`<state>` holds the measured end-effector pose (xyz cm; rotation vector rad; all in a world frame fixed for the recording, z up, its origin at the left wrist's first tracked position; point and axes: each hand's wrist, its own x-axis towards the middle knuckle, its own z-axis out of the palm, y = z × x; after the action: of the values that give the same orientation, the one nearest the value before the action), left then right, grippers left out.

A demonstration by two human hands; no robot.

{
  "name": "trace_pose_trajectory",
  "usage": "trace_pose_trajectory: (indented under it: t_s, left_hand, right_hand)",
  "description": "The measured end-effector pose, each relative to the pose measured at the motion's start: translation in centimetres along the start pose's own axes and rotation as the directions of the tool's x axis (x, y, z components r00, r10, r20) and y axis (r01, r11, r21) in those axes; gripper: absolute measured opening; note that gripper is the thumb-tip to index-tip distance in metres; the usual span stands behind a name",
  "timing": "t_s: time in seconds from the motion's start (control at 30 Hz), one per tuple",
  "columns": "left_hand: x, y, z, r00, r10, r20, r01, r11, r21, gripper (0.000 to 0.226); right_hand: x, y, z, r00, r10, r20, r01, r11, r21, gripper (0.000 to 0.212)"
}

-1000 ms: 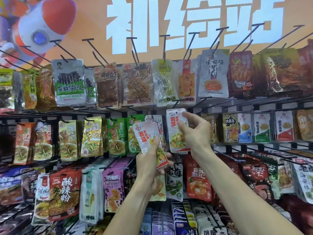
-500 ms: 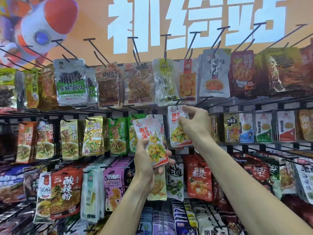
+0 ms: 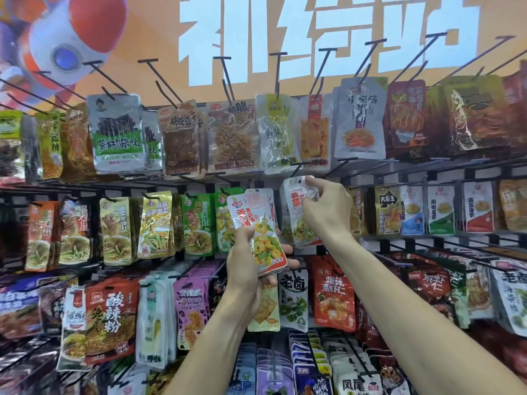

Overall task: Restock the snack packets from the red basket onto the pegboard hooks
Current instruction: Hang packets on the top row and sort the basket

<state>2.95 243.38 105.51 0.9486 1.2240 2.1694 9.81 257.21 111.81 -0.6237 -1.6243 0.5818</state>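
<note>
Two hands busy: right hand (image 3: pixel 328 212) pinches one snack packet (image 3: pixel 296 215) up by its hole, right under a middle-row hook (image 3: pixel 296 166). Left hand (image 3: pixel 245 260) clutches the spare stack (image 3: pixel 256 229). Next I'd guess: thread hole onto the hook tip.

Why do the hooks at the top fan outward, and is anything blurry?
Head view: the wide-angle lens splays the hooks and bends the edges; packets at the corners smear, glare whitens the packet in the right hand; the centre stays sharp.
</note>
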Motion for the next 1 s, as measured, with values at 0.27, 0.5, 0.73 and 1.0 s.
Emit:
trace_pose_trajectory:
  t_s: [0.27, 0.5, 0.73, 1.0]
  left_hand:
    - [-0.3, 0.3, 0.0, 0.999, -0.032, 0.044, 0.032, 0.999, 0.005, 0.036]
    - [0.4, -0.6, 0.2, 0.993, -0.037, 0.109, 0.039, 0.999, -0.016, 0.031]
    - [0.8, -1.9, 1.2, 1.000, -0.021, 0.001, 0.021, 0.999, 0.032, 0.034]
    - [1.1, -1.1, 0.3, 0.997, -0.065, -0.036, 0.063, 0.997, -0.039, 0.048]
  right_hand:
    - [1.9, 1.3, 2.0, 0.998, 0.030, 0.047, -0.026, 0.995, -0.092, 0.047]
    - [-0.6, 2.1, 1.0, 0.999, 0.044, 0.025, -0.045, 0.998, 0.043, 0.039]
    - [-4.6, 2.1, 0.2, 0.985, 0.124, 0.124, -0.167, 0.872, 0.461, 0.048]
    - [-0.7, 0.8, -0.2, 0.998, 0.002, 0.057, -0.025, 0.909, 0.415, 0.038]
